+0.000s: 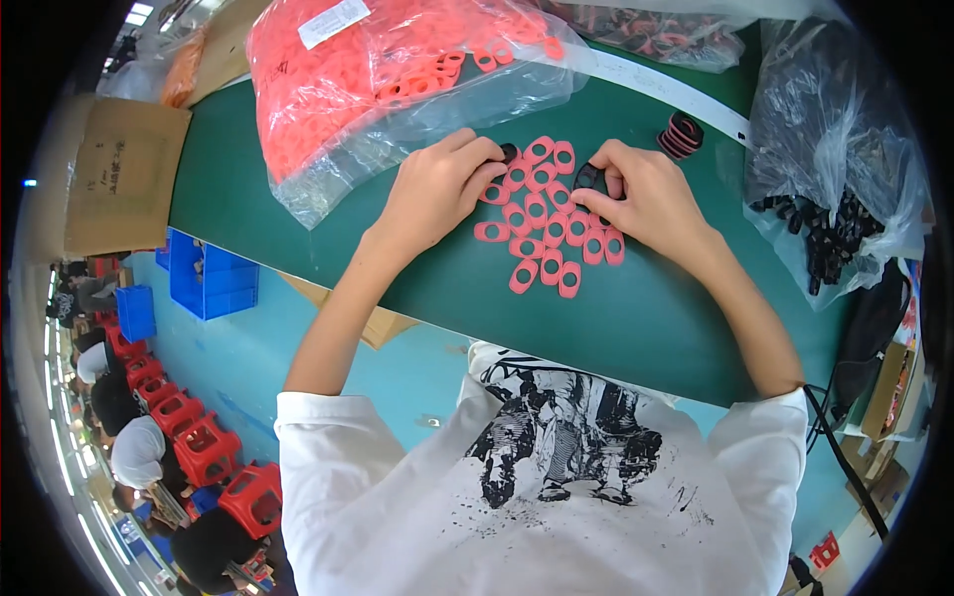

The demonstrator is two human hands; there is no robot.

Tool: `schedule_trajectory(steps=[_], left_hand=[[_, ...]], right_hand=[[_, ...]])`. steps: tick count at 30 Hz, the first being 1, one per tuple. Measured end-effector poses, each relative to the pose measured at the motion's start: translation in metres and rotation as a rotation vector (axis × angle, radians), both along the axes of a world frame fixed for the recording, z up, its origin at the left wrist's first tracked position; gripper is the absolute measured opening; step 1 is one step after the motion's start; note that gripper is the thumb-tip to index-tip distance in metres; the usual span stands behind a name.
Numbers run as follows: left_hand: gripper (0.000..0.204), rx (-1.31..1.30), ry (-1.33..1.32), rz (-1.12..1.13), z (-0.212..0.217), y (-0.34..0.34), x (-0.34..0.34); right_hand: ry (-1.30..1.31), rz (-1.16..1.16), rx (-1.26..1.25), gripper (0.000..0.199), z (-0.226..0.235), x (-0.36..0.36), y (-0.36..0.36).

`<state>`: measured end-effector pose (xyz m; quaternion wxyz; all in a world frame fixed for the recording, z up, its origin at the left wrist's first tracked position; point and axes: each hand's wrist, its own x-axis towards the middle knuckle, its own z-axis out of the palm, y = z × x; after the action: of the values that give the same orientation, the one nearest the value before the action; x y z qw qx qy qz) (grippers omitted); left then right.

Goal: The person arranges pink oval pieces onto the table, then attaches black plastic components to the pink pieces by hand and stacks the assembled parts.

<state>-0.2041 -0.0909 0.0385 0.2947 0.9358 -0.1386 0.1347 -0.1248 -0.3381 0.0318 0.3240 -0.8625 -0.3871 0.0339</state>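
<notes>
On the green tabletop (427, 288), several flat pink oval pieces with holes (552, 233) lie scattered between my hands. My left hand (437, 189) is closed at their far left edge, thumb and fingertips pinching a small black part (509, 153). Over the right side of the group, my right hand (651, 199) is closed on black parts (590, 179), partly hidden by the fingers; their exact kind does not show. Just beyond the right hand stands a short stack of alternating black and pink pieces (681, 135).
A large clear bag of pink pieces (328, 89) lies at the far left. A bag of black parts (835, 228) sits at the right, another bag (656, 40) at the back. A white strip (666, 87) crosses behind. Left are a cardboard box (124, 179) and blue bins (211, 278).
</notes>
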Motion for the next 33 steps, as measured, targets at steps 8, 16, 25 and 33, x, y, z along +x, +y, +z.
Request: schedule_trajectory(steps=[8,16,25,33], left_hand=[[0.009,0.087,0.079,-0.017,0.002,-0.003,0.007],[0.01,0.206,0.004,0.039,0.001,-0.001,0.007],[0.009,0.152,0.002,-0.044,0.005,0.005,0.014],[0.009,0.201,0.056,-0.035,0.009,0.006,0.009]], right_hand=[[-0.072,0.013,0.0,0.038,-0.006,0.0,-0.001],[-0.14,0.0,-0.105,0.037,0.003,-0.004,0.002],[-0.094,-0.067,-0.049,0.037,-0.005,-0.006,0.0],[-0.1,-0.058,-0.03,0.037,-0.01,-0.006,-0.001]])
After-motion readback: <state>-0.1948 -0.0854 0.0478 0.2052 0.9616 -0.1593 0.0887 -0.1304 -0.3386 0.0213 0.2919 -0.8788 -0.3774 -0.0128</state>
